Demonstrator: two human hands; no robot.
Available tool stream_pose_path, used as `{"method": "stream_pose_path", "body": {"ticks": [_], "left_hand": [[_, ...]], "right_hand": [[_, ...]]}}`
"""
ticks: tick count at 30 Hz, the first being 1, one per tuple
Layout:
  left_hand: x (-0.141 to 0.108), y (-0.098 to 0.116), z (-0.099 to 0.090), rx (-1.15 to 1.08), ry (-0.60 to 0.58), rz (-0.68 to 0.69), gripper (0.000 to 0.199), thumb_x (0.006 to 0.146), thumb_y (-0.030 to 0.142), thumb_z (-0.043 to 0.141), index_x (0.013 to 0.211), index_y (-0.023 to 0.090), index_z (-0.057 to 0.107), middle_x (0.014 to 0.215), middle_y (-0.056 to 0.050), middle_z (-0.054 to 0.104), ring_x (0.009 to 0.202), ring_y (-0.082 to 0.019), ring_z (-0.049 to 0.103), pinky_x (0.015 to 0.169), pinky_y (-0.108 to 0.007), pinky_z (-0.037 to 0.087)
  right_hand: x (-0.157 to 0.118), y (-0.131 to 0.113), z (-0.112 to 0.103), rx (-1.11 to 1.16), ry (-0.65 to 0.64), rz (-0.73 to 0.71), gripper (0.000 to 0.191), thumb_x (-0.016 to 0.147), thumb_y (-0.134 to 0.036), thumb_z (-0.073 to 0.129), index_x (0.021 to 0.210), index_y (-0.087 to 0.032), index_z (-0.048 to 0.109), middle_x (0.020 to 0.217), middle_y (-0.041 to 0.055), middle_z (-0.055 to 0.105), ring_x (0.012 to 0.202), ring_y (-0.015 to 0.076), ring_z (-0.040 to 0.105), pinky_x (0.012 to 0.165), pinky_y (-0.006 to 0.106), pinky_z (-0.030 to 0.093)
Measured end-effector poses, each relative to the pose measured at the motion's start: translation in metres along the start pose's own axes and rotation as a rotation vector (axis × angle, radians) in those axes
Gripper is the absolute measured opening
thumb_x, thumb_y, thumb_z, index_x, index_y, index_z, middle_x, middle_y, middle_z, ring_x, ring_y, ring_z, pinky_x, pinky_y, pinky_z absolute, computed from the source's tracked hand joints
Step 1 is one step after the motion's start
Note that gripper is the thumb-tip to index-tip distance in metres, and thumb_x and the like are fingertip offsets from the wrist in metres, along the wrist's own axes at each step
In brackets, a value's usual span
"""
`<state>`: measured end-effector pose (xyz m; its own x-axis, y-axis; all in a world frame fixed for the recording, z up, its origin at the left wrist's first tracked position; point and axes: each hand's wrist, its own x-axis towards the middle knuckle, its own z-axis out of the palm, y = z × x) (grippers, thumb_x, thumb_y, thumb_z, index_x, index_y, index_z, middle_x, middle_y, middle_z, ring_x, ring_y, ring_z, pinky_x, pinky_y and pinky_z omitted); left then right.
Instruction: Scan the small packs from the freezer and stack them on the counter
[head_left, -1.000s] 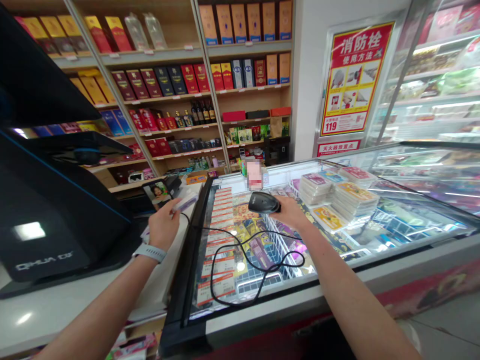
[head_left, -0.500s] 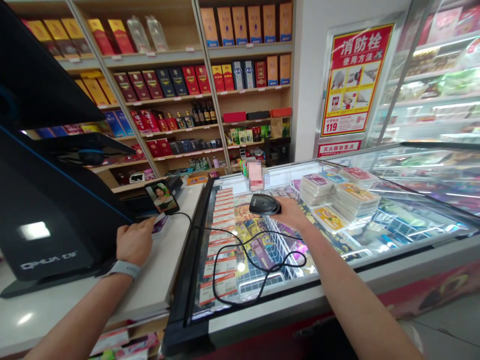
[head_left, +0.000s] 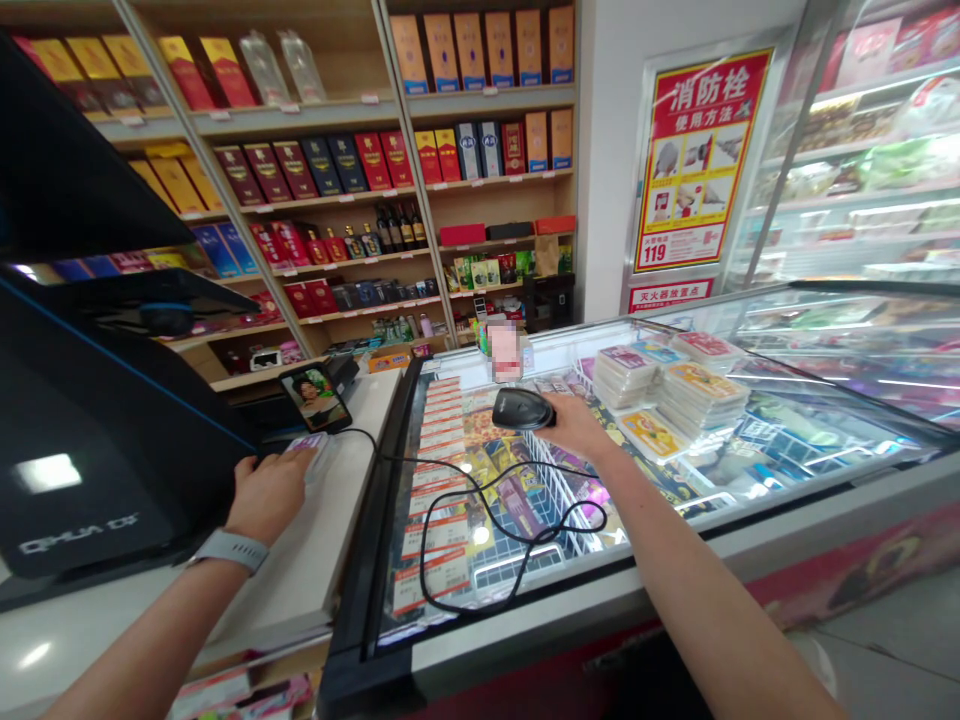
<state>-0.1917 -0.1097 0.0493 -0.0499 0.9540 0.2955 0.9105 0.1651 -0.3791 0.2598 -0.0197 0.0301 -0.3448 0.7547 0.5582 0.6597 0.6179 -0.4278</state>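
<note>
clear pack (head_left: 310, 450): sits under left fingertips, at left, on or just above white counter (head_left: 341, 510); contact unclear
left hand (head_left: 271, 492): reaches over pack, fingers close together; pinch or light touch, cannot tell
phone (head_left: 318, 397): leans just beyond pack
scanner (head_left: 523, 408): points left, over freezer glass (head_left: 450, 625)
right hand (head_left: 576, 428): wraps round scanner
cable (head_left: 516, 538): loops across glass
stacked packs (head_left: 705, 400): stand right of scanner
</note>
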Motion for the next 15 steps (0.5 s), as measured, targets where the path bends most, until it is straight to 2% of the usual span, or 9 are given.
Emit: {"method": "stream_pose_path", "body": {"ticks": [4,9,15], "left_hand": [[0.0,0.006,0.001,0.024,-0.025,-0.03,0.048,0.089,0.012,0.031,0.131,0.013,0.055,0.128,-0.015,0.062,0.106,-0.03,0.059,0.104,-0.055,0.021],[0.003,0.019,-0.001,-0.004,0.029,-0.01,0.049,0.09,0.018,0.032,0.136,0.013,0.049,0.14,-0.017,0.052,0.113,-0.033,0.057,0.105,-0.062,0.02],[0.012,0.055,-0.018,-0.128,0.1,0.098,0.049,0.09,0.022,0.033,0.135,0.014,0.05,0.14,-0.017,0.052,0.125,-0.031,0.05,0.109,-0.062,0.019]], "right_hand": [[0.0,-0.002,-0.002,0.017,-0.004,0.001,0.018,0.069,-0.022,0.07,0.086,-0.018,0.066,0.084,0.004,0.07,0.079,0.0192,0.063,0.069,0.026,0.042],[0.0,0.0,-0.001,0.014,0.009,0.012,0.02,0.068,-0.021,0.068,0.088,-0.019,0.067,0.083,0.0033,0.07,0.079,0.0195,0.063,0.069,0.026,0.043],[0.0,0.003,0.002,0.049,0.028,0.0,0.026,0.069,-0.023,0.067,0.095,-0.019,0.068,0.087,0.0026,0.07,0.081,0.0191,0.064,0.07,0.026,0.043]]}}
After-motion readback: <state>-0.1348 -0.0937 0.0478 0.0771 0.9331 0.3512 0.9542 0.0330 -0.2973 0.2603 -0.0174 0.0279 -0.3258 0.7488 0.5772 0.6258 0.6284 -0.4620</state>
